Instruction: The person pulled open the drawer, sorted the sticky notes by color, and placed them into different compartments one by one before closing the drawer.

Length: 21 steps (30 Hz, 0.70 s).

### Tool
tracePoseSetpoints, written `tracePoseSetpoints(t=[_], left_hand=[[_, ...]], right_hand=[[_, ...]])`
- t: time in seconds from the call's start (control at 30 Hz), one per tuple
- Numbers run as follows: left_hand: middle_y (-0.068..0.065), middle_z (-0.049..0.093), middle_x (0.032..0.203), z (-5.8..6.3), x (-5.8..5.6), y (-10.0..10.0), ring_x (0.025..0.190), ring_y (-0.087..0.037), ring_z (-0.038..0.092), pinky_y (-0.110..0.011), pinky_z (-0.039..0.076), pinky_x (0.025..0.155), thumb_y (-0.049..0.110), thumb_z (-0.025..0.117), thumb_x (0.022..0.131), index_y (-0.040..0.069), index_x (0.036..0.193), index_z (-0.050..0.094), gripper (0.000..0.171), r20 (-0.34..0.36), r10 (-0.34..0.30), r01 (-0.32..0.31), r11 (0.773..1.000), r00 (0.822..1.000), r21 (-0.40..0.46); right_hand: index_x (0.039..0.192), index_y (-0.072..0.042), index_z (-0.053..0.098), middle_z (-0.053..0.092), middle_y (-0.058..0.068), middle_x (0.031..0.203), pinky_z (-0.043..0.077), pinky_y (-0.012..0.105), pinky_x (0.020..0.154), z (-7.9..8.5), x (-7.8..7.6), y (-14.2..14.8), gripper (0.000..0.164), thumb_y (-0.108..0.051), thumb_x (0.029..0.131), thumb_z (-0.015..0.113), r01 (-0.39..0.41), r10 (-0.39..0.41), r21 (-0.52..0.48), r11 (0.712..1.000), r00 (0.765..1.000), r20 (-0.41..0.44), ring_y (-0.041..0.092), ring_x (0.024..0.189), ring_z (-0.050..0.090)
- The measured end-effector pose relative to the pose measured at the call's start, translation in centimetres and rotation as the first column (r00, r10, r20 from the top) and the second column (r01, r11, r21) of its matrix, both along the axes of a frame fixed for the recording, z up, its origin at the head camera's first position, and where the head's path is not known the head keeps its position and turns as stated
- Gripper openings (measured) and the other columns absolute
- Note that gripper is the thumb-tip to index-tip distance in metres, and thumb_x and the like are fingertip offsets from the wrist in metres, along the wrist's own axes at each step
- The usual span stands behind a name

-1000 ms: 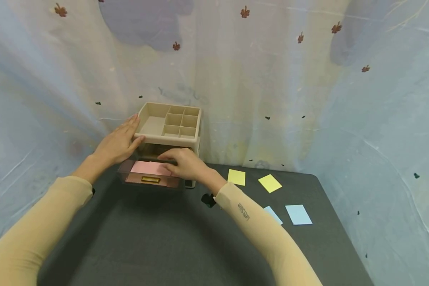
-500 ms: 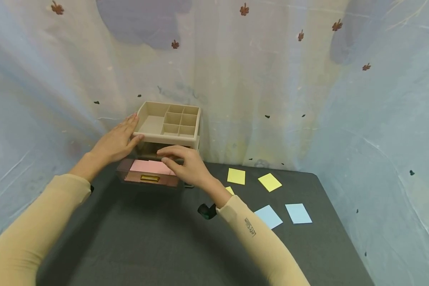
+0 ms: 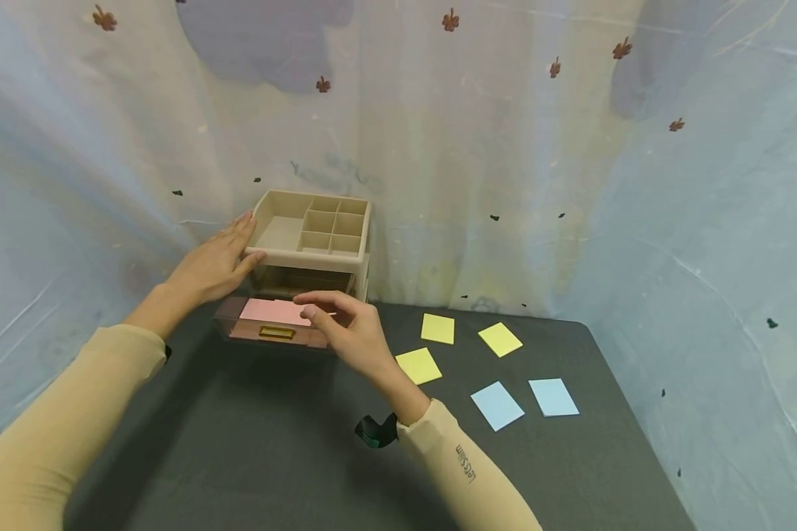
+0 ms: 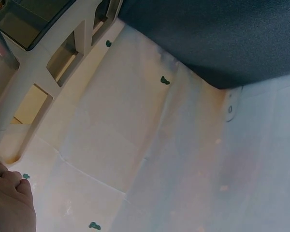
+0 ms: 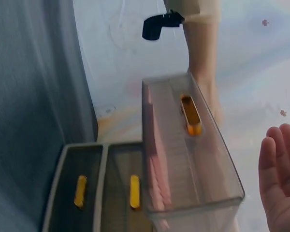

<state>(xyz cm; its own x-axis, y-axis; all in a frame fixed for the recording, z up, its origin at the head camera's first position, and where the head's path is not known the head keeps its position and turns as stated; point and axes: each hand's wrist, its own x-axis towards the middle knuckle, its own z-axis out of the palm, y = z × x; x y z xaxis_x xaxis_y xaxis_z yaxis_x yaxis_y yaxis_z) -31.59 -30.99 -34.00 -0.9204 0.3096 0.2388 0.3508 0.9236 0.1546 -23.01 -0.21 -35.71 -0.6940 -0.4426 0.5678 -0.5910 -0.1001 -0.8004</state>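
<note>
I have left hand [image 3: 212, 267], fingers straight, against the desktop organizer [image 3: 308, 259] on the counter [image 3: 285, 450]; right hand [image 3: 359, 335], fingers loosely bent, released, by pink sticky notes [image 3: 271, 310] in the pulled-out drawer [image 3: 311, 338].

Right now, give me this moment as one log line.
left hand: touching organizer; right hand: above drawer; drawer: pulled out, pink notes inside; table: three yellow notes, two blue notes

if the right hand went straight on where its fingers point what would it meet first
Probably the left hand, across the open drawer; depth is unclear, so the right hand might miss it.
</note>
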Motion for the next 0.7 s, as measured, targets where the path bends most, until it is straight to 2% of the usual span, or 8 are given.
tracePoseSetpoints(t=[0.07, 0.17, 0.27, 0.4, 0.53, 0.7], left_hand=[[-0.023, 0.003, 0.173, 0.0, 0.0, 0.0, 0.158, -0.045, 0.011, -0.061, 0.015, 0.127, 0.051, 0.030, 0.113, -0.003, 0.165, 0.004, 0.079, 0.001, -0.005, 0.005, 1.000, 1.000, -0.002], [-0.022, 0.002, 0.173, 0.0, 0.0, -0.1, 0.158, -0.045, 0.011, -0.061, 0.015, 0.127, 0.051, 0.030, 0.113, -0.003, 0.165, 0.005, 0.079, -0.002, -0.010, 0.010, 1.000, 1.000, -0.006], [-0.022, 0.003, 0.173, 0.0, 0.0, -0.1, 0.157, -0.045, 0.012, -0.062, 0.016, 0.127, 0.050, 0.030, 0.113, -0.004, 0.165, 0.006, 0.079, -0.005, -0.010, 0.010, 1.000, 1.000, -0.007], [-0.020, 0.001, 0.173, 0.0, 0.1, -0.1, 0.158, -0.045, 0.012, -0.062, 0.016, 0.127, 0.050, 0.030, 0.113, -0.003, 0.165, 0.005, 0.078, 0.000, -0.009, 0.009, 1.000, 1.000, -0.007], [-0.018, -0.002, 0.174, 0.0, 0.1, -0.1, 0.158, -0.044, 0.011, -0.061, 0.015, 0.127, 0.051, 0.030, 0.113, -0.002, 0.165, 0.004, 0.078, 0.008, -0.003, 0.003, 1.000, 1.000, -0.010], [-0.017, -0.002, 0.174, -0.1, 0.0, -0.2, 0.158, -0.044, 0.010, -0.061, 0.015, 0.127, 0.052, 0.030, 0.113, 0.000, 0.166, 0.003, 0.079, 0.007, -0.003, 0.003, 1.000, 1.000, -0.012]], right_hand=[[0.124, -0.003, 0.074, 0.075, 0.015, 0.116, 0.065, 0.045, 0.071, -0.4, 0.5, -0.2, 0.023, -0.010, 0.104, 0.065, -0.005, 0.006, -0.015, 1.000, 0.999, 0.035, 0.031, 0.097, 0.074], [0.123, 0.000, 0.073, 0.074, 0.020, 0.117, 0.065, 0.052, 0.079, -1.0, 1.2, -0.5, 0.023, -0.008, 0.104, 0.065, -0.032, 0.036, -0.051, 0.998, 0.996, 0.083, 0.040, 0.096, 0.073], [0.123, 0.002, 0.072, 0.073, 0.020, 0.119, 0.065, 0.043, 0.083, -1.8, 1.9, -0.9, 0.023, -0.008, 0.103, 0.066, -0.034, 0.043, -0.069, 0.997, 0.992, 0.122, 0.039, 0.097, 0.073], [0.124, 0.001, 0.072, 0.074, 0.020, 0.119, 0.065, 0.033, 0.080, -3.1, 2.5, -1.6, 0.023, -0.009, 0.104, 0.065, -0.032, 0.046, -0.077, 0.997, 0.982, 0.185, 0.032, 0.097, 0.074], [0.124, 0.001, 0.072, 0.073, 0.020, 0.119, 0.065, 0.032, 0.078, -4.5, 3.1, -2.4, 0.024, -0.010, 0.105, 0.063, -0.048, 0.070, -0.088, 0.995, 0.962, 0.263, 0.031, 0.096, 0.075], [0.124, 0.000, 0.073, 0.075, 0.021, 0.117, 0.066, 0.031, 0.075, -5.7, 3.4, -3.4, 0.024, -0.012, 0.106, 0.063, -0.047, 0.083, -0.110, 0.993, 0.932, 0.352, 0.038, 0.096, 0.074]])
